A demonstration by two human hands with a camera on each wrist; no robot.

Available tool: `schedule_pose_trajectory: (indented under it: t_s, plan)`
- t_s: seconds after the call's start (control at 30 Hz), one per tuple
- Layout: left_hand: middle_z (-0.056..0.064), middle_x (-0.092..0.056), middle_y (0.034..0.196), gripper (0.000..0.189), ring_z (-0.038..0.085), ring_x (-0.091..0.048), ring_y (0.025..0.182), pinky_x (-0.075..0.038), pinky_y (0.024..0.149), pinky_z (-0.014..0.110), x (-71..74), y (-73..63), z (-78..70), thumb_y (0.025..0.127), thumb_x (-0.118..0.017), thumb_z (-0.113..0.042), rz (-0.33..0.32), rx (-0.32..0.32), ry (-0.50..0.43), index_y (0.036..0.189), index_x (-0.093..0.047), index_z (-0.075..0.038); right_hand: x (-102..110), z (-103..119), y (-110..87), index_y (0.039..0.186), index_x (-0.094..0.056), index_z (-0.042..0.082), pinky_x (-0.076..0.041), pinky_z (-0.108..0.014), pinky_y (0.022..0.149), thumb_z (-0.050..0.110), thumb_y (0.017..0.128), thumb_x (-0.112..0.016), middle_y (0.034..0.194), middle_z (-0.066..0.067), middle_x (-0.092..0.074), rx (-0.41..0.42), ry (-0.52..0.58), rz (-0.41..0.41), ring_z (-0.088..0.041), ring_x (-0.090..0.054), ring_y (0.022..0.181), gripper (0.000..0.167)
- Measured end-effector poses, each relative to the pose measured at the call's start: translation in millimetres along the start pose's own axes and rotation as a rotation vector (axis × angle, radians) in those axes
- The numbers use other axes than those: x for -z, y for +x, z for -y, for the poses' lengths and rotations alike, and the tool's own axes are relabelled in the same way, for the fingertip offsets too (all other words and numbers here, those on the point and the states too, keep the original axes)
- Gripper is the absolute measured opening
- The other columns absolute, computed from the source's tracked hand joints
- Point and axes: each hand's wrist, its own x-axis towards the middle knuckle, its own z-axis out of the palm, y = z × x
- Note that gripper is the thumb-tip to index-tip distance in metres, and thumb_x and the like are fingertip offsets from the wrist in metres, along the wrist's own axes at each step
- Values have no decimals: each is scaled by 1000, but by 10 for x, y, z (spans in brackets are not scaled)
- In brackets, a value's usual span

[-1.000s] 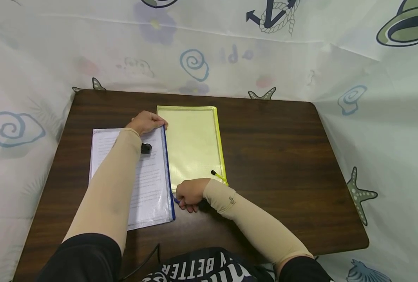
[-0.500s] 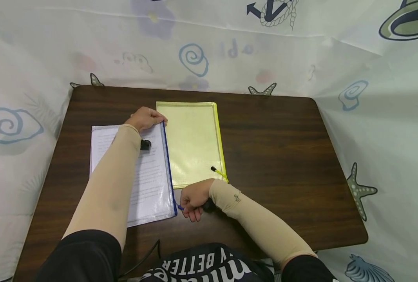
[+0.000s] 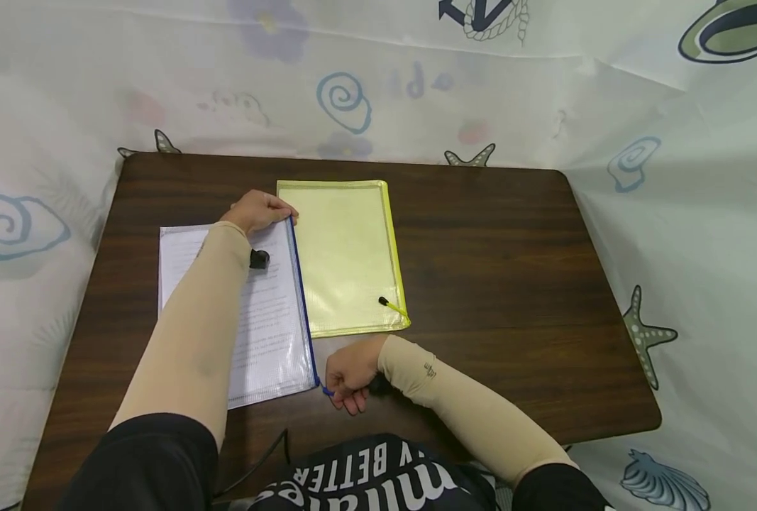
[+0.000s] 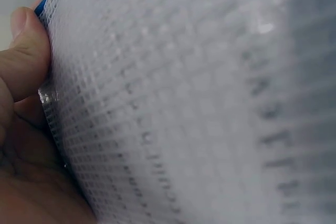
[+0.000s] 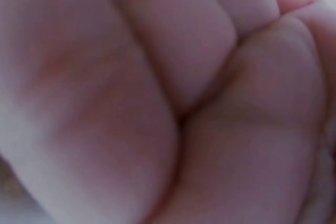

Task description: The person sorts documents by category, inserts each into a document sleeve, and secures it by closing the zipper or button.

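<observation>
A clear mesh zip file bag [image 3: 269,319] with a blue zipper edge and printed sheets inside lies on the left half of the table. My left hand [image 3: 255,211] pinches its far right corner. In the left wrist view the thumb [image 4: 29,51] lies against the edge of the mesh. At the near right corner, my right hand [image 3: 352,372] pinches the blue zipper pull [image 3: 327,391]. The right wrist view is filled by my curled right fingers [image 5: 184,40], and the pull is hidden there.
A yellow zip file bag [image 3: 346,255] lies just right of the blue-edged one, its yellow pull [image 3: 394,307] resting at the near right corner. Both are on a dark wooden table [image 3: 493,284]. A black cable [image 3: 257,465] runs by the near edge.
My right hand has moved toward me along the blue edge, bringing the zipper pull to the near corner. My left hand stays on the far corner. The head view has shifted slightly.
</observation>
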Motion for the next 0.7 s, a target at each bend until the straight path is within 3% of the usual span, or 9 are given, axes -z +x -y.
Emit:
schedule_pose_trajectory:
  t_s: [0.23,0.43,0.53,0.63,0.7]
  plan:
    - [9,-63,139,31,36,-32,148,14,114,69,-15,-60,44,105,-56,-37,20,15,19,120,-77,-21,-88,18,39,91,-72,0,-58,-27,62,6,105,-54,76,-10,-75,16,-4,14,-22,-73,67,24]
    - [11,-60,142,33,37,-31,148,10,113,72,-8,-54,95,105,-56,-39,3,-3,49,124,-75,-19,-99,-6,82,91,-70,0,-58,-26,61,10,107,-52,72,-9,-73,55,8,-50,-21,-72,63,26]
    - [13,-55,148,35,39,-27,150,7,113,73,-3,-57,124,104,-57,-41,-4,-1,51,127,-73,-20,-89,-11,95,89,-69,1,-54,-20,62,16,108,-51,69,-5,-71,83,-57,-138,-17,-69,59,30]
    - [15,-54,147,35,39,-33,146,-8,117,69,-30,-71,156,104,-59,-38,-16,-27,45,129,-72,-16,-87,3,89,86,-69,4,-49,-15,62,19,107,-53,67,0,-69,85,-175,-247,-9,-64,56,31]
    - [16,-54,144,34,38,-40,139,-10,116,71,-52,-59,182,104,-60,-35,-34,-48,40,128,-71,-14,-80,13,87,85,-70,7,-45,-14,63,21,107,-54,65,3,-67,71,-252,-314,-4,-59,56,30]
